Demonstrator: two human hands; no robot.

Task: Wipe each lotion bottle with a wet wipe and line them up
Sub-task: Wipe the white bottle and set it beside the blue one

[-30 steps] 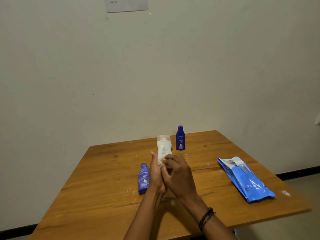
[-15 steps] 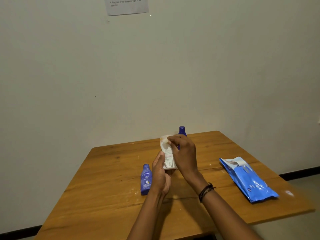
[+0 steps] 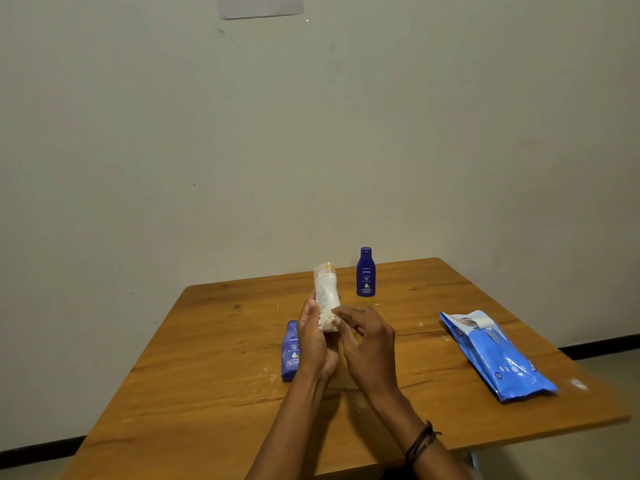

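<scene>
While my left hand (image 3: 313, 344) is wrapped around the lower half of the white lotion bottle (image 3: 325, 294), holding it upright above the middle of the table (image 3: 214, 344), my right hand (image 3: 369, 341) has its fingers pinched together on a small crumpled wet wipe (image 3: 328, 319) pressed against the bottle's lower side. So I judge I am in the middle of wiping this one — the second or third, I cannot tell which. A dark blue Nivea bottle (image 3: 365, 272) stands upright close to the table's far edge, just beyond the white one, and it may already be cleaned and placed as the start of the line. A lighter blue Nivea bottle (image 3: 291, 351) stands just beside my left wrist, nearer the front edge and partly hidden by my hand; whether it has been wiped I cannot say. The blue pack of wet wipes (image 3: 495, 355) lies flat toward the right edge, its flap lifted. What is left, as I see it — finish this bottle and stand all three in one row.
</scene>
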